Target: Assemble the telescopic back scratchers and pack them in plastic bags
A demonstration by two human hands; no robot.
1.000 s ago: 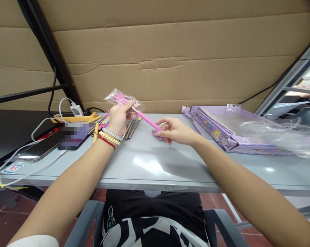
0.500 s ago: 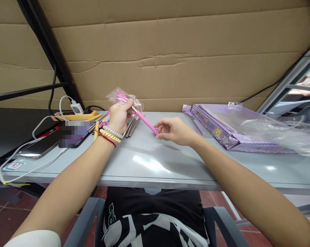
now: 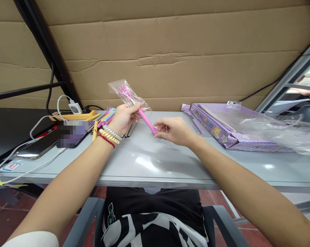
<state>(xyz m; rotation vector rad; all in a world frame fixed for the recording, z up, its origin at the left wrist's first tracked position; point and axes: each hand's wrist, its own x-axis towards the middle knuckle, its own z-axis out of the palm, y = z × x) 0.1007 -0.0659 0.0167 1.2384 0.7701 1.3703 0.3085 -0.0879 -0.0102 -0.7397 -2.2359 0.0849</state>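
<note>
The pink stick lies mid-view, slanting from eleven toward five o'clock. The left hand grips its clear-wrapped upper part; the right hand pinches the lower end, presumably steadying it at two points.

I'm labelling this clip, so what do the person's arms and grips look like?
Behind the left grip sit a pale grey coiled band, a cream-yellow braided band and a thin red cord bracelet. A white fabric sleeve edge shows farther up that arm. Behind the right grip, the forearm shows no band or sleeve.
</note>
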